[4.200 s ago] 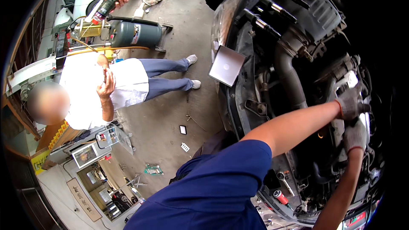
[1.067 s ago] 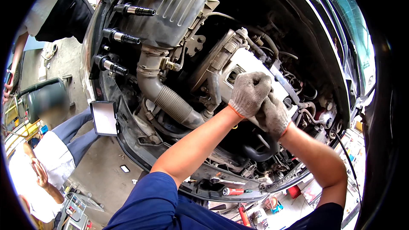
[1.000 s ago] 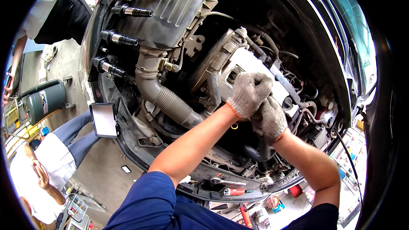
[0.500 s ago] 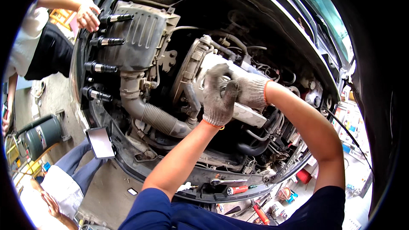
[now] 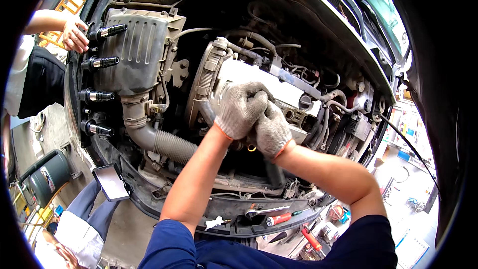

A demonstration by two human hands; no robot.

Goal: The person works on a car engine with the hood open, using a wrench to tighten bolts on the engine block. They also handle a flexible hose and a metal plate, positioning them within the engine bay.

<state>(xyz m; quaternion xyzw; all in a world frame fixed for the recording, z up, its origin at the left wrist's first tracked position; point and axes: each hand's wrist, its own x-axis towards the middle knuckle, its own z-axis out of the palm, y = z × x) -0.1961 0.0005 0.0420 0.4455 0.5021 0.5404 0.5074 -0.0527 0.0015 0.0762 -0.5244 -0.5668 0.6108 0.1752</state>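
Observation:
Both my hands wear grey knit gloves and are bunched together over the engine's silver valve cover (image 5: 286, 89). My left hand (image 5: 241, 109) has its fingers curled in at the top of the pair. My right hand (image 5: 273, 130) is closed just beside and below it. Whatever they grip is hidden between the fingers. Part of the cover's round openings is behind the gloves; others show to their right. A yellow ring (image 5: 252, 148) shows just below my hands, near a dark hose.
At left, several ignition coils (image 5: 102, 63) lie along the airbox (image 5: 137, 52), near another person's hand (image 5: 74, 35). A person in white (image 5: 77, 234) stands beyond an open case (image 5: 110, 182). A red flashlight (image 5: 279, 219) rests on the front edge. A prop rod (image 5: 408, 144) crosses at right.
Since half a second ago my right hand has moved down and left to sit tight against my left, whose fingers have curled in. The engine bay has shifted slightly left in view.

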